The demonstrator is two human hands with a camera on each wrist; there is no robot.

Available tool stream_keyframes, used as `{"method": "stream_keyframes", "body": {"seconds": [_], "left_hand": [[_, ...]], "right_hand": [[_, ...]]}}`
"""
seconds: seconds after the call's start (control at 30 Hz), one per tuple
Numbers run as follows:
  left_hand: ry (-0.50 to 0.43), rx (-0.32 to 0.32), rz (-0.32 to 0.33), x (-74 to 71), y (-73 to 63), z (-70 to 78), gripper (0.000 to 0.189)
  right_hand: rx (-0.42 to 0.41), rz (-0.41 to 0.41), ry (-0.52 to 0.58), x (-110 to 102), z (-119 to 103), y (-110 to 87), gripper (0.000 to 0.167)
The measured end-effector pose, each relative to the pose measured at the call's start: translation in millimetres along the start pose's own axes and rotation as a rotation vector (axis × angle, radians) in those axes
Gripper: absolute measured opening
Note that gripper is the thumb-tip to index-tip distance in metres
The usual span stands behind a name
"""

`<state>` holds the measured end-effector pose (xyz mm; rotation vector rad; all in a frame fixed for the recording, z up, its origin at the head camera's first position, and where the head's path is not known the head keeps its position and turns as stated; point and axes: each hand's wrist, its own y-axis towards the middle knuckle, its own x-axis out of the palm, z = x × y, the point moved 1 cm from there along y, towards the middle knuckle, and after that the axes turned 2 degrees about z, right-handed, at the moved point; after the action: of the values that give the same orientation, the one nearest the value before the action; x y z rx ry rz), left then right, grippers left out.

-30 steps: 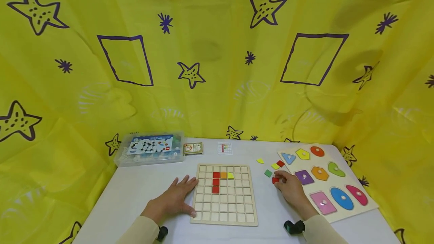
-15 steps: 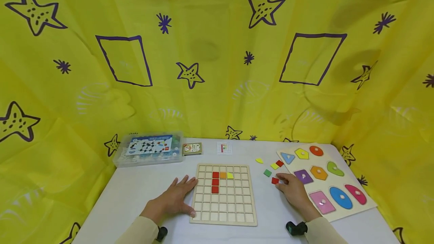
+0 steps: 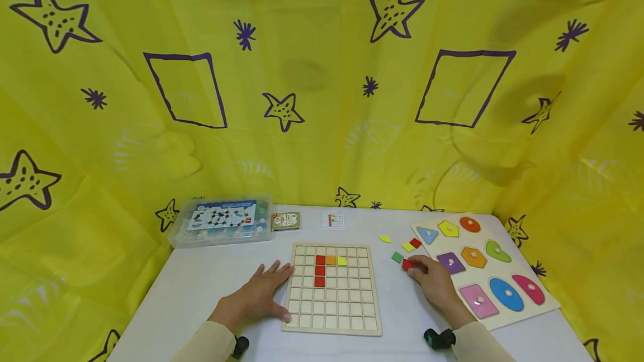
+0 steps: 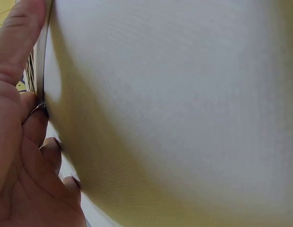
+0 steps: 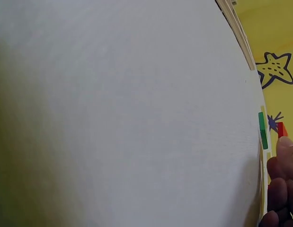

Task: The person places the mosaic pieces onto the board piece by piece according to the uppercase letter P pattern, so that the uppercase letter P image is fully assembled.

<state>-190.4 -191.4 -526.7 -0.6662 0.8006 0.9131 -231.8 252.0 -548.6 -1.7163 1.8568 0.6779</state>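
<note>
A wooden grid board lies on the white table, holding three red squares, an orange square and a yellow square. My left hand rests flat on the table with its fingers against the board's left edge. My right hand pinches a small red square tile just right of the board; that red tile also shows above the fingertips in the right wrist view. Loose tiles lie nearby: green, yellow, red and another yellow.
A shape puzzle board with coloured knobbed pieces lies at the right. A clear plastic box, a small card box and a pattern card sit at the back. Yellow star-printed cloth surrounds the table.
My right hand's fingertips have closed on the red tile and shifted it slightly toward the green one. My left hand has stayed put.
</note>
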Motion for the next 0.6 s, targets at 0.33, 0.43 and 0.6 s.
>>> {"method": "stream_keyframes", "body": {"seconds": [0.33,0.43,0.6], "left_hand": [[0.007,-0.015,0.000,0.2,3.0,-1.4,0.117],[0.007,-0.015,-0.002,0.0,3.5,-1.6,0.117],[0.009,-0.019,-0.008,0.4,3.3,-0.9,0.117]], "right_hand": [[-0.006,0.095,0.083,2.9,-4.1,-1.5,0.027],[-0.017,0.110,0.111,4.1,-6.2,-1.9,0.028],[-0.028,0.123,0.149,8.1,-10.3,-2.2,0.028]]}}
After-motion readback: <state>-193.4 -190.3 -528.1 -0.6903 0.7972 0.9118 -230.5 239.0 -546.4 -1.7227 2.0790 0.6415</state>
